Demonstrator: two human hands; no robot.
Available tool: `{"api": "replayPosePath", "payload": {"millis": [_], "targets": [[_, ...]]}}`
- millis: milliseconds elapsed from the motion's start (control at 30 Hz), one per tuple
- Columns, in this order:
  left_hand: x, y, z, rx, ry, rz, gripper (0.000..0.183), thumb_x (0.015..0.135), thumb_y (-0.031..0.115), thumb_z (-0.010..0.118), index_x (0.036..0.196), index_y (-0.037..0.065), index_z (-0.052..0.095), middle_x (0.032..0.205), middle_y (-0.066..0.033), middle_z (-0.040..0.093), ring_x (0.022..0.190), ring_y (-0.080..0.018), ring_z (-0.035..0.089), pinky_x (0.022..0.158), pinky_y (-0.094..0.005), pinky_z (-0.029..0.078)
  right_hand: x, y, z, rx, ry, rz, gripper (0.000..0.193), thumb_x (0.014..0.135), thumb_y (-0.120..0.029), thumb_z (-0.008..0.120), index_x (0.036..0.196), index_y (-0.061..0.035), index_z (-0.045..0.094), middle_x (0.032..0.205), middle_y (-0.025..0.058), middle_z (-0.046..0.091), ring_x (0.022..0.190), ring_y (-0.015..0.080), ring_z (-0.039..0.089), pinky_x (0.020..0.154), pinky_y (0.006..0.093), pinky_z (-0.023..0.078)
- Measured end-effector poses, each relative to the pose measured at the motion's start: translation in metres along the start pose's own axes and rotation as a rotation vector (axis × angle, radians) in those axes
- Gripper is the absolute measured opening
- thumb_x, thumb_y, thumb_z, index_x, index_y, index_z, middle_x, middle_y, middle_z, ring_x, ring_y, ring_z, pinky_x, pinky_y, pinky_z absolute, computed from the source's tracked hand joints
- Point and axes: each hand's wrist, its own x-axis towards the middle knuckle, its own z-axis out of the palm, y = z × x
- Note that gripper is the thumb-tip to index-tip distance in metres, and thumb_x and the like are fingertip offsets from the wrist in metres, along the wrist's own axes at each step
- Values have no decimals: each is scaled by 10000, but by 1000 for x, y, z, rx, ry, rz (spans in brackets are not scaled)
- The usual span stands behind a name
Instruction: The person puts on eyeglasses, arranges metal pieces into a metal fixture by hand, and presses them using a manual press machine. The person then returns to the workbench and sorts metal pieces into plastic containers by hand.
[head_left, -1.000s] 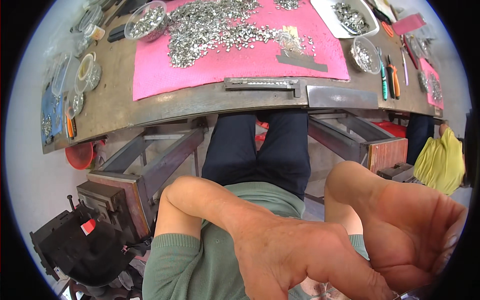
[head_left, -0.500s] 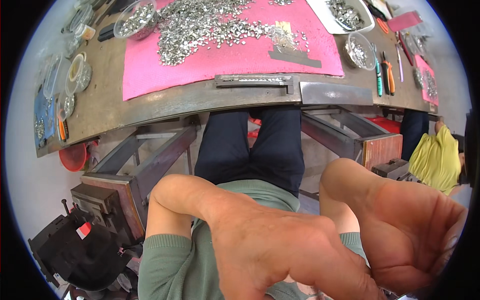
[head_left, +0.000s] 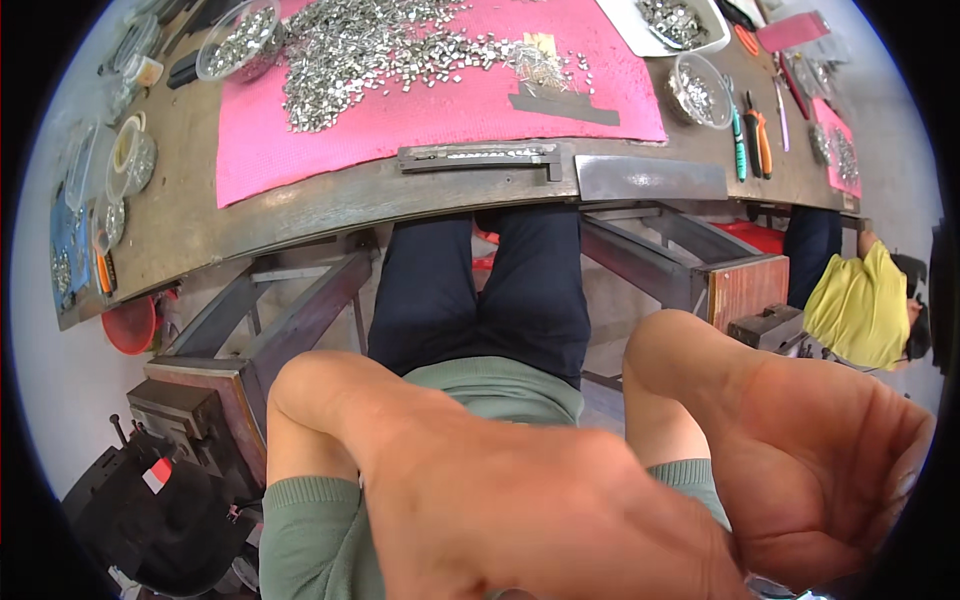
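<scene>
Both of my hands are raised very close to the camera, in front of the green shirt. My left hand [head_left: 540, 500] shows its back and reaches across toward the right; it is blurred, and its fingertips run out of sight at the lower edge. My right hand [head_left: 820, 460] turns its palm to the camera, with its fingers bent away at the right rim and mostly hidden. A small shiny edge [head_left: 800, 588] shows between the hands at the bottom; what it is I cannot make out.
Ahead stands a workbench [head_left: 300, 215] with a pink mat [head_left: 450, 115], heaped with small metal pieces [head_left: 350, 65]. A metal fixture [head_left: 480, 160], orange-handled pliers [head_left: 757, 140] and a tub of pieces [head_left: 698, 92] are on it. Another person [head_left: 865, 310] in yellow sits at right.
The whole view has shifted slightly, so the bench appears farther left. My left hand has moved a little left and is more blurred; the right hand keeps nearly the same place.
</scene>
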Motion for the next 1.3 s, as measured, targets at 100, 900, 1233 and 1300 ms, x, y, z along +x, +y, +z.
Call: {"api": "replayPosePath", "payload": {"millis": [100,900,1233,1300], "targets": [[3,-10,-13,-133,5,45,499,764,-60,508,1242,-30,650,1167,-226,678,1037,-357,646,996,-448,467,0,-3,2,-41,22,-14,76,968,-180,613,1028,-141,589,863,-37,545,798,115,510,757,240,428],[-65,-101,-102,-674,-8,369,425,1044,407,518,1259,47,589,1238,-225,650,1147,-446,635,1077,-591,388,0,-6,17,37,65,-57,67,962,-178,612,1018,-142,612,862,-34,559,805,114,517,756,241,424],[-46,-26,-20,-181,169,-44,260,1026,300,602,901,78,556,919,-216,733,915,-299,704,1040,-454,393,1,4,22,3,66,-49,66,959,-177,611,1014,-143,622,862,-33,565,808,114,521,755,241,422],[-34,-4,-3,-139,119,-159,307,1058,337,538,894,77,547,968,-222,708,949,-286,684,1088,-491,368,1,5,23,5,63,-44,66,958,-177,611,1014,-143,624,862,-33,567,809,114,521,755,241,422]]}}
